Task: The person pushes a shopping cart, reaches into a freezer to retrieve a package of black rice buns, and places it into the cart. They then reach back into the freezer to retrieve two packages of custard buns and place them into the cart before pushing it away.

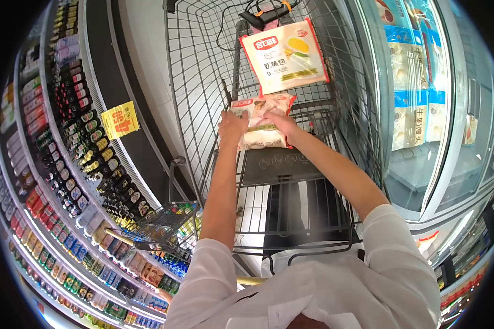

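Observation:
A wire shopping cart [200,71] stands in front of me. Inside it, a white and red food package [291,77] with a yellow picture lies toward the far end. Nearer to me is a second, pinkish package [263,140], its upper edge touching or close to the first one. My left hand [233,126] grips its left side, fingers curled over the edge. My right hand [282,125] holds its right part, with fingers on the top face. Below the package is the cart's dark seat panel [280,163].
A black and orange device [266,16] with a cable lies at the cart's far end. Drink shelves [66,159] with a yellow price sign [120,120] line the left. A glass freezer [417,164] with bagged food stands right. Another cart [164,225] and someone's hand [163,295] are lower left.

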The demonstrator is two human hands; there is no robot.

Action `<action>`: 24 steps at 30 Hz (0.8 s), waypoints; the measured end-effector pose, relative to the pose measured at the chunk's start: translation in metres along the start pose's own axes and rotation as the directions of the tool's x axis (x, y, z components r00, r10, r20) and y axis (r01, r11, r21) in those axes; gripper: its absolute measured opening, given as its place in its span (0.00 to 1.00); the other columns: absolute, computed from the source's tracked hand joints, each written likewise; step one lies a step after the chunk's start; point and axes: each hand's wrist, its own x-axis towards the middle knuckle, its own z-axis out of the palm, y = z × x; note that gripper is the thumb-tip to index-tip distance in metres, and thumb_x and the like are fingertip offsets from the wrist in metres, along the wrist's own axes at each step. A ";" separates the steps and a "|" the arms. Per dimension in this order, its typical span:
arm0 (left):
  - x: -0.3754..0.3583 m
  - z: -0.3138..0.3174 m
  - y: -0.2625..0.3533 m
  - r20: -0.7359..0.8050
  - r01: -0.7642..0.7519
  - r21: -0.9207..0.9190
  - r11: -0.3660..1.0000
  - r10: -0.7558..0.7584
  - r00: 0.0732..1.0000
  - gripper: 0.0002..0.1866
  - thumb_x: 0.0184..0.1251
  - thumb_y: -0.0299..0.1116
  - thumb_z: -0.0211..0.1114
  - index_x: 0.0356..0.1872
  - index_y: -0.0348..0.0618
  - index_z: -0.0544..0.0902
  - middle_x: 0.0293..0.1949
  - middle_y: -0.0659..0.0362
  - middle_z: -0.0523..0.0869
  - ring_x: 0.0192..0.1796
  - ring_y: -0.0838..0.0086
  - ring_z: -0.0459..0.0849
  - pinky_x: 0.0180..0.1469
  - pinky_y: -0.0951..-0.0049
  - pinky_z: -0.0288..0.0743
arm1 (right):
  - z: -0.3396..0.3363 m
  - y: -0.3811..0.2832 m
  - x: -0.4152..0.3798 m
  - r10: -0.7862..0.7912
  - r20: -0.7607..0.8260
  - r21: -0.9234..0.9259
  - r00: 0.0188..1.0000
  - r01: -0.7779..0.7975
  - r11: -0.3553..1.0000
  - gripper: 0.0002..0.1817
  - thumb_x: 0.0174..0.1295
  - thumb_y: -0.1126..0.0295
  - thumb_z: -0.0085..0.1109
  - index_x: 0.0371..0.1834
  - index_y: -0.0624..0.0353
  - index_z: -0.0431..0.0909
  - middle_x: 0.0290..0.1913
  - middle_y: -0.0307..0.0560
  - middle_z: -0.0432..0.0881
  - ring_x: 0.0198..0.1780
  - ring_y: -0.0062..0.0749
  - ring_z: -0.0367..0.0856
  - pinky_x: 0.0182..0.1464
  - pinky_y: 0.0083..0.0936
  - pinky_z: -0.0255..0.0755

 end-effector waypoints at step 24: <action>-0.056 -0.029 0.089 -0.281 -0.614 0.013 0.789 0.592 0.755 0.25 0.61 0.34 0.67 0.61 0.43 0.77 0.65 0.43 0.74 0.58 0.49 0.80 0.60 0.55 0.76 | -0.065 -0.109 -0.064 -0.906 -0.023 -0.956 0.422 0.256 0.143 0.32 0.52 0.65 0.69 0.61 0.60 0.73 0.58 0.62 0.80 0.55 0.54 0.82 0.56 0.42 0.76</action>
